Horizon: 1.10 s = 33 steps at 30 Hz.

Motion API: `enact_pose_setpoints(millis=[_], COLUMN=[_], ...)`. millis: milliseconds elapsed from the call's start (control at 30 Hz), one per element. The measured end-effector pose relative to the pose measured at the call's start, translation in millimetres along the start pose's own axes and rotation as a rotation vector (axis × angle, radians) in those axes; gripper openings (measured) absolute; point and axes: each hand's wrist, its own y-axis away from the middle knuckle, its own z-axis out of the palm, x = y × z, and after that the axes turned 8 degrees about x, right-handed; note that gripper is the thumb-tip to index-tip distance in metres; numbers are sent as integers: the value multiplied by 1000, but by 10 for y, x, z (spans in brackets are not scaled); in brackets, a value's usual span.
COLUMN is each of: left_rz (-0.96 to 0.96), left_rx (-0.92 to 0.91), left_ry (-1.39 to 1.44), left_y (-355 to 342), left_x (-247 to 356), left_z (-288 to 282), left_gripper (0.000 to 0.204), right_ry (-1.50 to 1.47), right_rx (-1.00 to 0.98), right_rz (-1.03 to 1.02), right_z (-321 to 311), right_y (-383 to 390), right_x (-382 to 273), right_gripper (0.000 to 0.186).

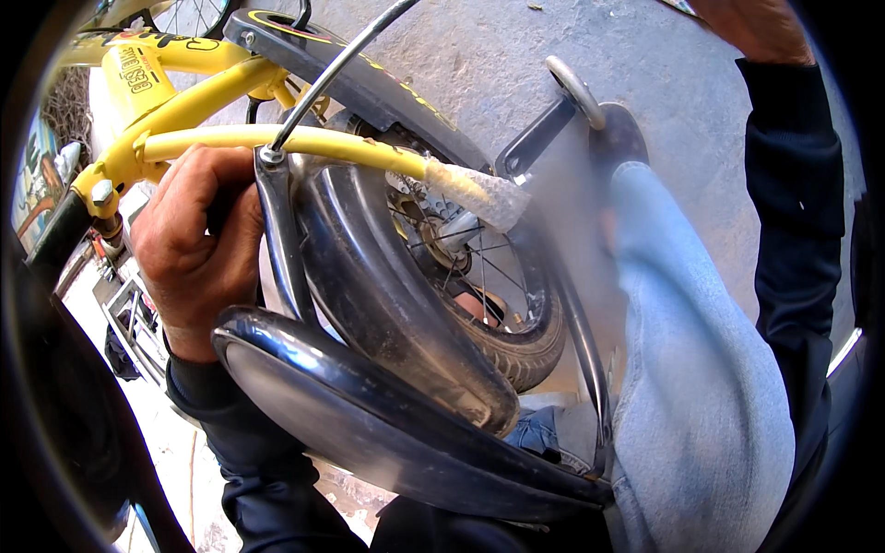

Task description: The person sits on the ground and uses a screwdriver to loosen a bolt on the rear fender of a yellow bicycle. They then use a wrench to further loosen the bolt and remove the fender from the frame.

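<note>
My left hand (198,249) is closed, its fingers curled tightly under the yellow frame tube (359,150) of a bicycle, beside a bolted joint (270,155). What the fingers grip there is hidden. At that joint a black metal stay (281,240) meets a thin bent rod (341,69). Clear wrapping, partly torn, covers the tube's end (475,192). Beneath it sit the black mudguard (387,304) and the spoked wheel (525,355). A long black padded piece (396,424) lies across my left forearm. My right hand (761,28) reaches off the upper right edge, its fingers out of sight.
My leg in light blue jeans (701,369) stands close beside the wheel, with a dark shoe (618,134). A black chain guard (369,88) and a flat black arm with a grey rounded end (576,92) stick out over the concrete floor (664,55). Clutter lies at left.
</note>
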Motion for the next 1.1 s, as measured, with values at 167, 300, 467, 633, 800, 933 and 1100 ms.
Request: enact_pose_setpoints(millis=[167, 300, 467, 633, 800, 933, 1100], left_rz=[-2, 28, 32, 37, 19, 13, -27], left_rx=[4, 2, -3, 21, 6, 1, -2], left_ry=[-1, -20, -11, -1, -4, 1, 0], left_y=[0, -7, -12, -6, -3, -10, -5], left_x=[8, -3, -9, -8, -10, 9, 18], left_z=[-6, -16, 7, -7, 3, -9, 6], left_gripper=[13, 13, 13, 13, 12, 11, 11], right_ry=[-62, 305, 191, 290, 396, 181, 41], right_rx=[-102, -149, 83, 131, 113, 1, 28], right_rz=[31, 118, -7, -1, 140, 107, -79], right_z=[-82, -205, 60, 144, -18, -144, -59], right_y=[-46, -114, 35, 74, -16, -113, -80], right_x=[-62, -71, 28, -45, 2, 102, 166], right_gripper=[38, 47, 55, 58, 52, 37, 27])
